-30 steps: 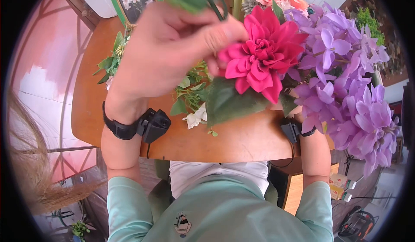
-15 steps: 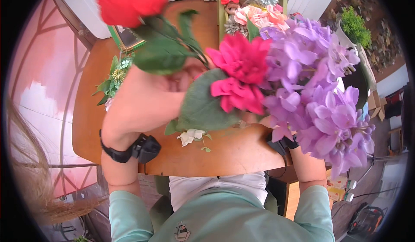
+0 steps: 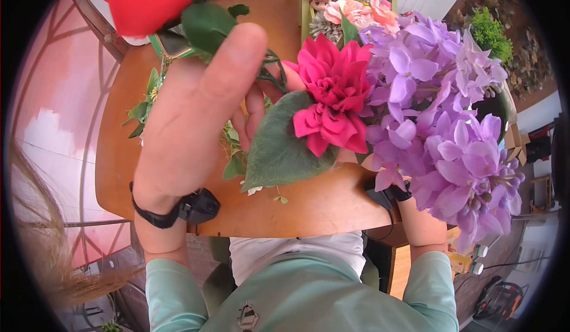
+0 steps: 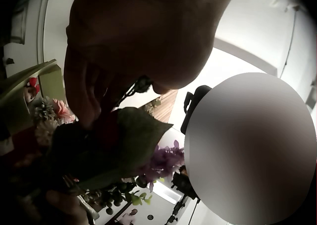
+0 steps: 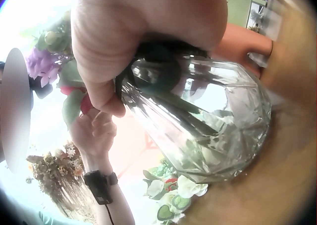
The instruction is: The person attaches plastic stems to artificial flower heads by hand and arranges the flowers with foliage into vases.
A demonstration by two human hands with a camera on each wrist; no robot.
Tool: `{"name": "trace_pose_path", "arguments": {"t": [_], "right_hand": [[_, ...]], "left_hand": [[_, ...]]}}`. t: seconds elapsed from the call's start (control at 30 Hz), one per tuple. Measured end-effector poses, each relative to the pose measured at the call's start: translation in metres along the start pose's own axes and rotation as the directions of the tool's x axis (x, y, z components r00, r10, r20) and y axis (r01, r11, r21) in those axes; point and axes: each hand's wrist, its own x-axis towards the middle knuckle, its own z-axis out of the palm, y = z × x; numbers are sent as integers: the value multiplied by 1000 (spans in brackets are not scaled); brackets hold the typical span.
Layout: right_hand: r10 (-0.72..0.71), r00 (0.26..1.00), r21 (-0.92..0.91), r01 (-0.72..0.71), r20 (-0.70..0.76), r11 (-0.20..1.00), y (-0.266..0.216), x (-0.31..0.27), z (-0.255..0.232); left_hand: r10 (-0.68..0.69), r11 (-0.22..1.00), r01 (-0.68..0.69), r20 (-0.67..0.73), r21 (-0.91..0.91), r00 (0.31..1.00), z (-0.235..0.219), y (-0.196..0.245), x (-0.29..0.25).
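Observation:
My left hand (image 3: 184, 124) is beside the flower arrangement, thumb raised and fingers loosely bent around a red rose's stem. The red rose (image 3: 148, 5) leans out above this hand at the upper left. Just right of the fingertips is a magenta dahlia (image 3: 332, 91) with a broad green leaf (image 3: 285, 148) below. Large purple blossoms (image 3: 415, 106) fill the right side. In the right wrist view my right hand (image 5: 143, 17) grips the neck of a faceted glass vase (image 5: 242, 121) with stems inside. Flowers hide most of that hand in the head view.
The wooden table (image 3: 320, 213) has a rounded left side. A green box (image 3: 306, 26) at the back holds pink flowers (image 3: 362, 17) and a doll (image 3: 320, 0). Loose greenery (image 3: 142, 109) lies at the table's left. White flowers (image 5: 190, 187) lie near the vase.
My left hand moved from the dahlia's petals to the rose stem, and its thumb lifted. The rose came into view and shifted left; the dahlia and purple blossoms moved slightly left.

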Motion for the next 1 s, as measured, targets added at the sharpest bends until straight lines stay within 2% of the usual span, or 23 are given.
{"name": "trace_pose_path", "arguments": {"t": [0.03,0.07,0.1,0.13,0.17,0.23,0.27,0.3,0.33,0.37,0.4,0.47,0.53,0.6,0.67,0.7,0.73,0.77,0.8,0.83,0.87,0.9,1.0], "right_hand": [[2,1000,2,-2,2,1000,-1,-2,3],[4,1000,2,-4,3,1000,-4,5,14],[6,1000,3,-6,3,1000,-5,8,18],[7,1000,3,-7,3,1000,-9,-68,19],[8,1000,3,-8,1,1000,-2,-30,9],[8,1000,4,-8,-1,1000,-4,-42,13],[8,1000,3,-8,0,1000,-10,-93,20],[7,1000,0,-7,1,1000,-17,-103,34],[6,1000,-3,-6,4,1000,-9,28,30],[5,1000,-5,-5,5,1000,-8,2,22],[5,1000,-9,-5,7,1000,-9,34,26],[5,1000,-15,-5,9,1000,-12,5,18],[5,1000,-17,-5,6,1000,-8,8,19],[8,1000,-19,-8,5,1000,-11,17,29],[10,1000,-20,-10,7,1000,-7,3,16],[10,1000,-21,-10,7,1000,-6,1,16],[11,1000,-23,-11,7,1000,-5,2,12],[12,1000,-25,-12,7,1000,-5,0,12],[13,1000,-27,-13,7,1000,-6,0,14],[13,1000,-30,-13,9,999,-8,27,21],[14,1000,-33,-13,16,999,-8,4,11],[13,1000,-36,-12,24,999,-5,1,10],[11,999,-42,-9,41,999,-5,21,11]], "left_hand": [[-64,984,82,-115,157,991,6,7,0],[-67,984,84,-115,157,991,8,11,0],[26,970,8,-139,241,990,9,15,0],[121,943,-65,-155,325,981,11,16,0],[120,943,-64,-154,327,981,13,15,-2],[252,855,-210,-26,474,967,18,10,-4],[252,854,-210,-27,476,967,22,6,-3],[254,819,-258,78,512,964,28,0,0],[249,782,-308,181,542,951,31,-5,1],[250,782,-308,179,542,951,29,-11,3],[269,719,-346,218,603,938,25,-16,6],[284,649,-383,257,657,923,14,-18,10],[149,725,-334,336,602,930,-4,-15,10],[172,740,-374,381,559,909,-16,-3,10],[-219,732,-7,245,681,944,-24,21,7],[-220,732,-7,245,682,944,-23,19,6],[-62,930,-15,196,368,979,-19,16,7],[68,998,-69,90,7,994,-13,14,8],[69,998,-70,89,6,994,-2,11,10],[105,994,-105,-21,5,994,12,9,13],[139,990,-139,-136,8,981,20,6,14],[238,970,-232,-87,73,967,20,0,14],[259,966,-257,-53,37,964,16,2,11]]}}
